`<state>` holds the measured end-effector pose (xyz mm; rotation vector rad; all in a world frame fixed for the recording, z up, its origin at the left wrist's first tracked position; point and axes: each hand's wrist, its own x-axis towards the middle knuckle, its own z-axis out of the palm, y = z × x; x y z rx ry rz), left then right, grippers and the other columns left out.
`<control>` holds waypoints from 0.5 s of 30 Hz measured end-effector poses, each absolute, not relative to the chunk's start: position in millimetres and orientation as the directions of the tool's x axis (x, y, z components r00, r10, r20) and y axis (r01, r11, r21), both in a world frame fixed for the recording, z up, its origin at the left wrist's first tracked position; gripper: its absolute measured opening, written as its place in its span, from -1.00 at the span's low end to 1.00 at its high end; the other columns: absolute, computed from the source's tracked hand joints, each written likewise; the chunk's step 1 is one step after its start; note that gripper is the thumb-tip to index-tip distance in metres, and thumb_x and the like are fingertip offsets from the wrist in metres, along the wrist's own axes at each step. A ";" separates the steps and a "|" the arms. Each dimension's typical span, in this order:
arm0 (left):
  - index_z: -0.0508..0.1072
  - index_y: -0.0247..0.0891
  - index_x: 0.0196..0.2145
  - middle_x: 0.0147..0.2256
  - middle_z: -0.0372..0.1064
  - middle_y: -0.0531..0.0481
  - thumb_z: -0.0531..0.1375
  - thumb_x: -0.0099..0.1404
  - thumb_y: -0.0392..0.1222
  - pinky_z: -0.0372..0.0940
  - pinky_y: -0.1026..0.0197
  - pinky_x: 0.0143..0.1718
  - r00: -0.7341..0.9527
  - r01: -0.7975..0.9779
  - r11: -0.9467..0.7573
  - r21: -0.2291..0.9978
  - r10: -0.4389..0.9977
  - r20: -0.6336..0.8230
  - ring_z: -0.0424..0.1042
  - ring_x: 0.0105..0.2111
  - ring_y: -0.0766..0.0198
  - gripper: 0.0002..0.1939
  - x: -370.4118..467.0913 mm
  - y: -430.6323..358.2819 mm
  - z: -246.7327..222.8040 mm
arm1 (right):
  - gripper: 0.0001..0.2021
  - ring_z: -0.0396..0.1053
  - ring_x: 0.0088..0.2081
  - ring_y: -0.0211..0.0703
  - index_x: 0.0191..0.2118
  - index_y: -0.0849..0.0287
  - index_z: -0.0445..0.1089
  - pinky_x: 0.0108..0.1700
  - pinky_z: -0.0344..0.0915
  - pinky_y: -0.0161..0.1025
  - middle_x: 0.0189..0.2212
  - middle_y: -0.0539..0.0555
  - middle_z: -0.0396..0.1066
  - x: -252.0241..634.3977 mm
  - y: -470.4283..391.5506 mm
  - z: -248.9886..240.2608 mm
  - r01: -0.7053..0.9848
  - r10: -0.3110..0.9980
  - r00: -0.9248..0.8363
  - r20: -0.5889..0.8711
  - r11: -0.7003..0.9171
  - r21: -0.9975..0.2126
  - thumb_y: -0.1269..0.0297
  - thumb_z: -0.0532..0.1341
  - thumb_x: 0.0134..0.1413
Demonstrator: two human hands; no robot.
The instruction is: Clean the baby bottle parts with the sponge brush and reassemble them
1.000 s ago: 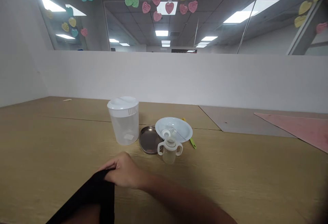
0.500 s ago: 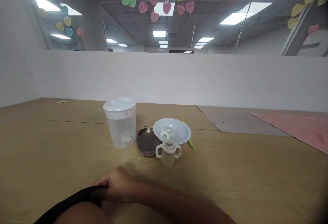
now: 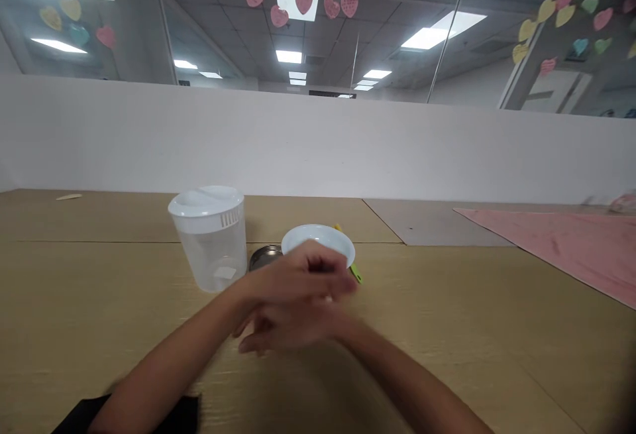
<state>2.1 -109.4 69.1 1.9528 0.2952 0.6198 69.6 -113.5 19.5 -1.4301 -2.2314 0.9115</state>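
My left hand (image 3: pixel 304 276) crosses over my right hand (image 3: pixel 291 325) in front of the dishes, and both are somewhat blurred. My left fingers stretch to the right with nothing visible in them. Below it, my right hand points left, its fingers apart and holding nothing I can see. Just behind the hands lies a white bowl (image 3: pixel 318 230), partly covered by them. A round metal dish (image 3: pixel 265 256) shows only its far part. The two-handled bottle is hidden behind my hands. Black cloth (image 3: pixel 181 414) is bunched around my left upper arm.
A lidded translucent white bucket (image 3: pixel 213 242) stands left of the dishes. A green-handled utensil (image 3: pixel 356 273) pokes out by the bowl. Farther right, a pink sheet (image 3: pixel 561 242) lies on the table near a grey panel (image 3: pixel 422 222). A white wall (image 3: pixel 298 149) runs along the back.
My right hand has let go of the black sleeve on my left arm and moved right. My left hand has come into view, crossing over it. The view has turned slightly right.
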 end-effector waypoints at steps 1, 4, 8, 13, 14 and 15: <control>0.24 -0.28 -0.62 -0.68 0.05 0.16 0.10 0.20 -0.01 -0.04 0.36 -0.67 0.760 -0.038 -0.475 0.879 0.557 0.334 0.03 -0.67 0.47 -0.65 1.7 -98.9 70.3 | -0.75 0.37 -0.57 -0.29 -0.19 -0.07 0.44 -0.60 0.32 -0.37 -0.54 -0.10 0.42 85.6 -116.6 33.9 0.678 0.843 -0.528 -0.100 0.348 -0.648 0.12 0.25 -0.07; 0.16 -0.28 -0.65 -0.69 -0.01 0.17 0.09 0.20 0.00 -0.07 0.35 -0.64 0.585 0.145 -0.635 0.759 0.674 0.452 -0.01 -0.65 0.45 -0.61 1.2 -65.8 58.5 | -0.65 0.33 -0.53 -0.35 -0.02 0.06 0.33 -0.61 0.27 -0.43 -0.38 -0.01 0.41 128.8 -120.1 68.1 0.570 0.681 -0.717 -0.146 0.452 -0.686 0.12 0.10 0.08; 0.20 -0.29 -0.64 -0.71 -0.01 0.16 0.03 0.23 0.01 -0.09 0.33 -0.59 0.524 0.413 -0.716 0.563 0.693 0.496 -0.01 -0.64 0.43 -0.61 -1.9 -26.7 20.2 | -0.64 0.32 -0.54 -0.36 -0.02 0.09 0.30 -0.57 0.22 -0.43 -0.38 0.01 0.39 163.8 -111.7 84.2 0.714 0.825 -0.553 -0.116 0.398 -0.576 0.07 0.06 0.11; 0.19 -0.30 -0.65 -0.69 0.06 0.14 0.00 0.24 -0.04 -0.13 0.31 -0.56 0.468 0.594 -0.690 0.414 0.715 0.520 0.02 -0.63 0.42 -0.62 -12.6 -8.9 -9.2 | -0.55 0.30 -0.61 -0.34 0.05 0.18 0.23 -0.55 0.19 -0.37 -0.36 0.08 0.41 184.9 -95.3 79.5 0.873 0.944 -0.312 -0.105 0.241 -0.423 0.04 0.03 0.12; 0.19 -0.30 -0.65 -0.69 0.06 0.14 0.00 0.24 -0.04 -0.13 0.31 -0.56 0.469 0.608 -0.685 0.401 0.717 0.516 0.02 -0.63 0.42 -0.62 -14.3 -10.1 -10.8 | -0.55 0.30 -0.62 -0.34 0.05 0.19 0.22 -0.54 0.18 -0.36 -0.34 0.09 0.42 187.6 -92.9 78.7 0.891 0.956 -0.274 -0.105 0.211 -0.402 0.04 0.02 0.13; 0.19 -0.30 -0.65 -0.69 0.06 0.14 0.00 0.24 -0.04 -0.12 0.31 -0.56 0.469 0.611 -0.683 0.400 0.720 0.512 0.02 -0.63 0.42 -0.62 -15.3 -12.4 -11.8 | -0.55 0.30 -0.62 -0.34 0.06 0.19 0.22 -0.53 0.19 -0.35 -0.33 0.10 0.42 189.7 -91.0 78.3 0.901 0.963 -0.249 -0.107 0.190 -0.389 0.04 0.02 0.13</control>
